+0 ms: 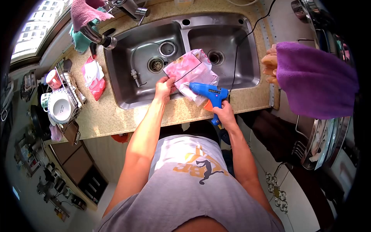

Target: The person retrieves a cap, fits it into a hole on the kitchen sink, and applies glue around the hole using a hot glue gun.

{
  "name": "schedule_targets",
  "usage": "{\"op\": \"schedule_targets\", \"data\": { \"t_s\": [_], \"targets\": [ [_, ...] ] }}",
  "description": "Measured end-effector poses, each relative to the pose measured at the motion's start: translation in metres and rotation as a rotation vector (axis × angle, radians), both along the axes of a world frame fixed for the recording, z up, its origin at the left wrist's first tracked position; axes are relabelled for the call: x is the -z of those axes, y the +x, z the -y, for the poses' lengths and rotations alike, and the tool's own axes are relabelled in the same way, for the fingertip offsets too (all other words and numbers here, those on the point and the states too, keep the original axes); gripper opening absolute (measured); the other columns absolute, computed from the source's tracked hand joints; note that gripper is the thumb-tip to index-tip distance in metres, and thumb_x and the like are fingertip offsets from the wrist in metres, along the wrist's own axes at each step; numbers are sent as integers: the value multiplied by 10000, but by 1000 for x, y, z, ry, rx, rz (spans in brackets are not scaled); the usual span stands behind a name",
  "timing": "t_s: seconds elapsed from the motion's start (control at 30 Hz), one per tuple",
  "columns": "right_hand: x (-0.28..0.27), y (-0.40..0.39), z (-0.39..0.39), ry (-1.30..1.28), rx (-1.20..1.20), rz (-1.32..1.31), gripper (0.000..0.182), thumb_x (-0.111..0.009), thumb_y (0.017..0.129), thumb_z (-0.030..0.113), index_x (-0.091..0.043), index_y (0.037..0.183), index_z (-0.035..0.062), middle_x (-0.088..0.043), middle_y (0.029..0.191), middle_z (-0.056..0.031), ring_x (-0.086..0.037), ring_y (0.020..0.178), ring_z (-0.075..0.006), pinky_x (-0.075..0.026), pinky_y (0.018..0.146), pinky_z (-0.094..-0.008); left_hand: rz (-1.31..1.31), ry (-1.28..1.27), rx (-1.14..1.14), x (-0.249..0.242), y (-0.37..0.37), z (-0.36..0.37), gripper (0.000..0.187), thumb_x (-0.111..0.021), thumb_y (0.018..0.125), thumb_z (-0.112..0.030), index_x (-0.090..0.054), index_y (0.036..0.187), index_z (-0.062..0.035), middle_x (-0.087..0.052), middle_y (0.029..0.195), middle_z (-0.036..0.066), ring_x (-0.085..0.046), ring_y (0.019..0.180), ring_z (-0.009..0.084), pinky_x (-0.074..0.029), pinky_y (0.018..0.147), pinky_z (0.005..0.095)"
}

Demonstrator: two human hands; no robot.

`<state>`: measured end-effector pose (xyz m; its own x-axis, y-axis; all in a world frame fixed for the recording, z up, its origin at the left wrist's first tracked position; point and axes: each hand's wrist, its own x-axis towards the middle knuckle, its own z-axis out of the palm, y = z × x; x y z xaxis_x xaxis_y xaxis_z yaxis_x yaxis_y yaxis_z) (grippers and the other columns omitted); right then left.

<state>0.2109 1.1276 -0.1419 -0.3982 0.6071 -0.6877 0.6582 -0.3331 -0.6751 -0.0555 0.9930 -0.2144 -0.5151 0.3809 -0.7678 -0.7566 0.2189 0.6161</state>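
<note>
My right hand (225, 114) is wrapped around the handle of a blue hot glue gun (210, 91). An orange trigger (208, 105) shows by its fingers. The gun's nozzle points left and lies over the lower part of a pink floral plastic sheet (188, 66), which has a dark line across it. With fingers closed on the sheet's left edge, my left hand (164, 89) holds it up over the front of the steel sink (177, 42). The sheet overlaps the divider between the two basins in this view.
A black cord (236, 50) crosses the right basin. At left stand a dish rack (73, 87) with a white bowl (62, 109) and a red-and-white plastic bag (93, 77). A purple cloth (315, 81) hangs at right. The faucet (133, 8) is behind the sink.
</note>
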Motion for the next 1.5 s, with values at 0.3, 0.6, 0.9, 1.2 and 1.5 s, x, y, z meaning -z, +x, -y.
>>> {"op": "schedule_targets", "data": {
  "t_s": [0.3,0.6,0.9,1.2,1.5],
  "targets": [
    [-50,12,-21,-472,255,-363,342,-644,833,131,-591,1151,16,-619,870,-48,-617,653,-143,-522,592,-276,-46,82,52,-7,-4,-2,199,-695,1003,-156,-645,1127,-8,-738,1045,92,-740,922,199,-617,834,345],
    [-99,-48,-72,-339,198,-554,591,-777,788,234,-596,1287,-25,-726,1142,-192,-760,987,-307,-651,902,-442,-121,106,45,1,0,1,138,-685,995,-133,-655,932,-14,-691,818,19,-650,703,94,-559,625,265],
    [-84,-163,-136,-299,33,-617,753,-767,794,163,-476,1449,-70,-667,1305,-242,-683,1218,-361,-577,1059,-501,-302,55,13,-2,15,6,201,-683,1003,-158,-634,896,4,-627,713,-8,-549,621,66,-446,559,258],
    [-41,-198,-175,-123,-81,-541,600,-755,780,103,-608,1344,-41,-732,1196,-169,-702,1171,-323,-510,1097,-458,-669,-219,104,-37,26,-9,178,-659,1007,-134,-629,1016,42,-627,666,107,-577,565,178,-458,547,345],
    [-21,-220,-184,-197,-71,-532,523,-737,817,101,-615,1304,-49,-732,1142,-157,-712,1149,-332,-534,1085,-458,-820,-335,143,-27,37,-12,169,-696,970,-70,-623,1079,35,-672,723,148,-659,577,288,-521,549,401]
  ]
}}
